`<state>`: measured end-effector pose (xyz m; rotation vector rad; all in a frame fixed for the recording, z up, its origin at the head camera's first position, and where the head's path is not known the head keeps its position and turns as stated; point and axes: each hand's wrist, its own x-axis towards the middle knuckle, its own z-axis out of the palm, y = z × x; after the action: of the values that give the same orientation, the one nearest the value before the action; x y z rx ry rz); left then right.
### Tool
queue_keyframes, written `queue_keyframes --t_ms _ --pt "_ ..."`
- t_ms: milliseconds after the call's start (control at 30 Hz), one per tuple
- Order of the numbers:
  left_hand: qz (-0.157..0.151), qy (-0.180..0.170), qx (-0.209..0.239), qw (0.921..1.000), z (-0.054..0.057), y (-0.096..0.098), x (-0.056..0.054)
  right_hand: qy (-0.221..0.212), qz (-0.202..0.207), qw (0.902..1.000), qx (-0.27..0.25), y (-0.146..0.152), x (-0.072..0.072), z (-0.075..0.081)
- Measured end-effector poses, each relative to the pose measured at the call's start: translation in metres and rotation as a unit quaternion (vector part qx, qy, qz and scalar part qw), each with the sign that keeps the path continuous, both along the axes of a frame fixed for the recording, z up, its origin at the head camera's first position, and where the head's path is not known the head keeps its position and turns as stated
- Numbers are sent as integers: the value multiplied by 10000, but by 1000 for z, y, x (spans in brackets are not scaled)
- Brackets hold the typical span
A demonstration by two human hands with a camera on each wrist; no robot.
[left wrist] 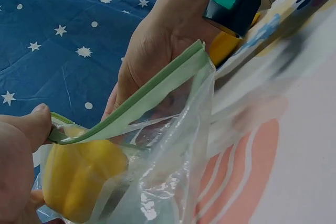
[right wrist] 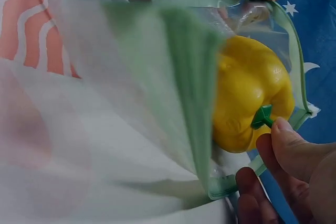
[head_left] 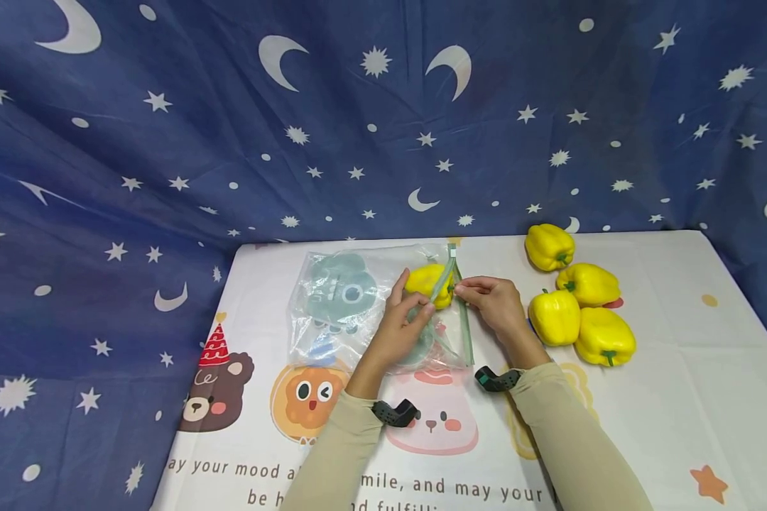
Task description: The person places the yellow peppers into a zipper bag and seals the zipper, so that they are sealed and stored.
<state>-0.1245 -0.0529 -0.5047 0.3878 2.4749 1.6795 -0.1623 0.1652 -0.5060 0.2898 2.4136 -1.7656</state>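
A clear zip bag (head_left: 319,341) with a green zip strip lies flat, its mouth toward the right. Just inside the mouth sits a yellow bell pepper (head_left: 425,279), its green stem (right wrist: 262,115) facing outward. My left hand (head_left: 398,330) pinches the bag's upper green lip (left wrist: 131,106) and lifts it off the pepper. At the mouth, my right hand (head_left: 498,305) has thumb and forefinger at the stem, pinching its tip. Its other fingers (right wrist: 252,190) are beside the bag's lower lip. Through the plastic the pepper also shows in the left wrist view.
Several more yellow bell peppers (head_left: 555,317) stand in a cluster right of my right hand. The white table cover (head_left: 677,397) carries printed cartoon figures and lettering. A blue curtain (head_left: 371,128) with moons and stars hangs behind the table and along its left side.
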Motion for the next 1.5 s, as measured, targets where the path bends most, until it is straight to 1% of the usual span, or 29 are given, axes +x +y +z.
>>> queue_keyframes --t_ms 167,267,500,633,767,867,933,1133,1267,1367,1433,1500 --pt "22 125 26 9999 -2 0 1 -117 -43 9999 -72 0 -1 -1" --pt "32 175 38 9998 -5 1 2 -204 -35 9997 -123 3 -1 -2" --pt "167 179 -39 9997 -13 3 1 -246 265 9993 26 8 -1 -2" --pt "203 188 -117 9995 -15 3 0 -232 320 9992 -105 9 -1 -3" --pt "217 164 -159 9995 -16 3 0 -296 316 9980 -466 11 0 -3" --pt "234 126 -159 9995 -17 3 0 -297 286 9966 -710 14 3 2" --pt "244 90 -139 9996 -17 3 0 -221 318 9969 -679 16 5 7" --pt "250 11 -59 9997 -17 2 -1 59 439 9989 -158 25 13 32" --pt "253 -50 6 9997 -17 2 -1 344 510 9972 422 35 21 49" --pt "251 -88 59 9996 -17 2 -1 608 555 9908 1076 45 26 64" --pt "246 -102 83 9996 -17 2 -1 744 580 9836 1539 53 29 73" --pt "238 -115 93 9996 -17 3 -1 770 657 9756 1947 61 31 81"
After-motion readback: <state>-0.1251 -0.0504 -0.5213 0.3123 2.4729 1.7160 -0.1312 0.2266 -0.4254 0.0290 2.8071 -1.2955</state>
